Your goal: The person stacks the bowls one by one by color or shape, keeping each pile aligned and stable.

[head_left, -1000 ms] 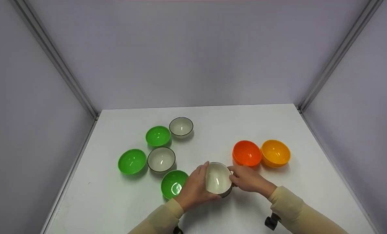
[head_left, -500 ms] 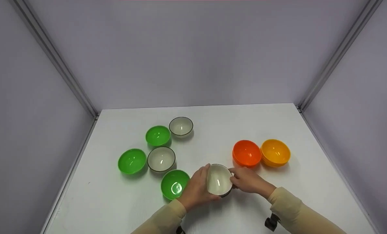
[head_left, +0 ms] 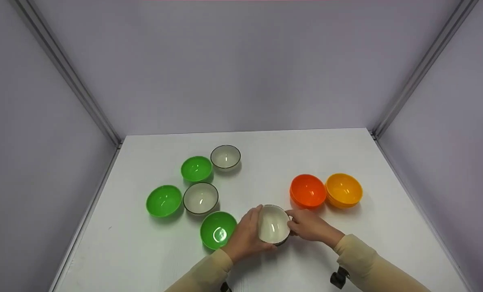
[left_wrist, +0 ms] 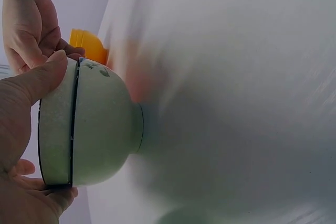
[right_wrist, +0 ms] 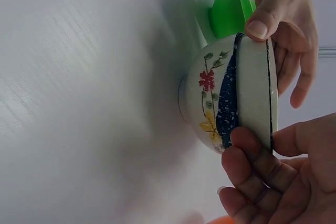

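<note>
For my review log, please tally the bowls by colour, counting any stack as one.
Green bowls: 3
White bowls: 3, including the held stack
Orange-red bowls: 1
Yellow bowls: 1
Total: 8

3 pale grey walls, 2 corner strips, apparently metal; white tabletop

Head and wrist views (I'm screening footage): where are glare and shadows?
Head view: bright glint inside the front green bowl; left wrist view: broad dark shadow on the white tabletop; right wrist view: soft-edged shadow beside the floral-painted bowl.
</note>
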`<act>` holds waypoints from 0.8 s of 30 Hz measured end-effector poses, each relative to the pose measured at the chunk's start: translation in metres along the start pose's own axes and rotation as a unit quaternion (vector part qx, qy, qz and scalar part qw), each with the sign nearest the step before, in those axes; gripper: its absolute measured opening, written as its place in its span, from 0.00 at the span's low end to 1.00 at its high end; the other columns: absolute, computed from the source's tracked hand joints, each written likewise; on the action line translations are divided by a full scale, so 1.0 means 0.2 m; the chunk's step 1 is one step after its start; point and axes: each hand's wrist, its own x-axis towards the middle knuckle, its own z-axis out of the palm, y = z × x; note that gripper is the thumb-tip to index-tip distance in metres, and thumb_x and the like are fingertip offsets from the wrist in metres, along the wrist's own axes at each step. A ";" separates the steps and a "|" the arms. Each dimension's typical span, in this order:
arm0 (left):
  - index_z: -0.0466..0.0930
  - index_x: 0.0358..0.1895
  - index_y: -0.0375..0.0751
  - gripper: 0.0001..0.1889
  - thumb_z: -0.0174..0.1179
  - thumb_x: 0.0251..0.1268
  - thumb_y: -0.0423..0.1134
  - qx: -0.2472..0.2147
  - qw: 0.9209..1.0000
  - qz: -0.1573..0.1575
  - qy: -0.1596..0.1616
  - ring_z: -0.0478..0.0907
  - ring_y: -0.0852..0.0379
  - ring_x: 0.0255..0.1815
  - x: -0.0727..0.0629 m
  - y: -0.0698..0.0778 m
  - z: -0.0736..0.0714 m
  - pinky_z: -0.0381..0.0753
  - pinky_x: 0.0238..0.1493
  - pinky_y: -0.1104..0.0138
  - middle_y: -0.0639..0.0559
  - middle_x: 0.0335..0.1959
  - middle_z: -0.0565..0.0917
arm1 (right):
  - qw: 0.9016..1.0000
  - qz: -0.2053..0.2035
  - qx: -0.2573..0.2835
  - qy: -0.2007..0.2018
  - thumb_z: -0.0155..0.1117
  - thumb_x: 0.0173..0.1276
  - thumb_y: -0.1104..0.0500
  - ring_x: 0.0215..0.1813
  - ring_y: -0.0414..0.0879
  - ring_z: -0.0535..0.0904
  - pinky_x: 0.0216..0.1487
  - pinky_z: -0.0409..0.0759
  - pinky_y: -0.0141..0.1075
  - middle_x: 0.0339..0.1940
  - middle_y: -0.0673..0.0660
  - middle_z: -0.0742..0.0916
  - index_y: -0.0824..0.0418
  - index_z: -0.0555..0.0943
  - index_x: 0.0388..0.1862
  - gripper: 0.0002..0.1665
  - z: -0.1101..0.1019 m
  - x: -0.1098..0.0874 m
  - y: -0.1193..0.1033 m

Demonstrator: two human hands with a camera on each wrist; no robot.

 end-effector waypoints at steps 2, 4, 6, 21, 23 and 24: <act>0.54 0.71 0.32 0.63 0.80 0.28 0.57 -0.003 1.000 -0.001 0.004 0.72 0.48 0.59 0.00 0.00 0.01 0.74 0.60 0.58 0.42 0.60 0.71 | 1.000 -0.003 0.002 0.001 0.53 0.67 0.63 0.23 0.40 0.73 0.23 0.75 0.33 0.21 0.44 0.81 0.60 0.80 0.47 0.12 0.00 0.00 0.00; 0.54 0.71 0.33 0.64 0.81 0.27 0.56 -0.007 1.000 -0.001 0.006 0.72 0.48 0.58 0.00 0.00 0.01 0.74 0.60 0.58 0.42 0.59 0.70 | 1.000 -0.001 0.006 0.002 0.53 0.67 0.63 0.23 0.40 0.73 0.23 0.74 0.33 0.20 0.44 0.81 0.59 0.80 0.47 0.12 0.01 0.00 0.01; 0.54 0.71 0.34 0.64 0.81 0.26 0.55 -0.009 1.000 0.000 0.010 0.72 0.48 0.58 0.00 0.00 0.01 0.74 0.60 0.58 0.43 0.59 0.70 | 1.000 0.004 0.014 0.000 0.53 0.67 0.63 0.23 0.40 0.73 0.23 0.74 0.34 0.20 0.45 0.81 0.60 0.80 0.47 0.13 0.01 0.00 0.01; 0.51 0.72 0.32 0.65 0.81 0.28 0.54 -0.030 1.000 -0.008 0.002 0.71 0.49 0.62 0.00 -0.01 0.01 0.71 0.63 0.59 0.42 0.62 0.70 | 0.999 0.008 0.039 0.002 0.53 0.67 0.63 0.23 0.41 0.75 0.22 0.73 0.34 0.20 0.46 0.81 0.61 0.79 0.49 0.13 0.01 -0.02 0.00; 0.51 0.72 0.32 0.65 0.81 0.28 0.54 -0.032 0.999 -0.010 0.000 0.70 0.48 0.63 -0.01 0.00 0.01 0.70 0.64 0.59 0.41 0.63 0.69 | 0.999 0.011 0.042 0.002 0.53 0.67 0.63 0.24 0.41 0.75 0.23 0.73 0.34 0.20 0.46 0.81 0.61 0.79 0.50 0.14 0.01 -0.02 0.00; 0.50 0.72 0.31 0.65 0.81 0.29 0.54 -0.031 0.999 -0.009 0.000 0.70 0.48 0.63 -0.01 0.00 0.01 0.70 0.64 0.59 0.41 0.63 0.69 | 0.999 0.014 0.043 0.002 0.53 0.68 0.63 0.24 0.41 0.75 0.23 0.73 0.34 0.21 0.46 0.82 0.61 0.79 0.50 0.14 0.01 -0.02 0.01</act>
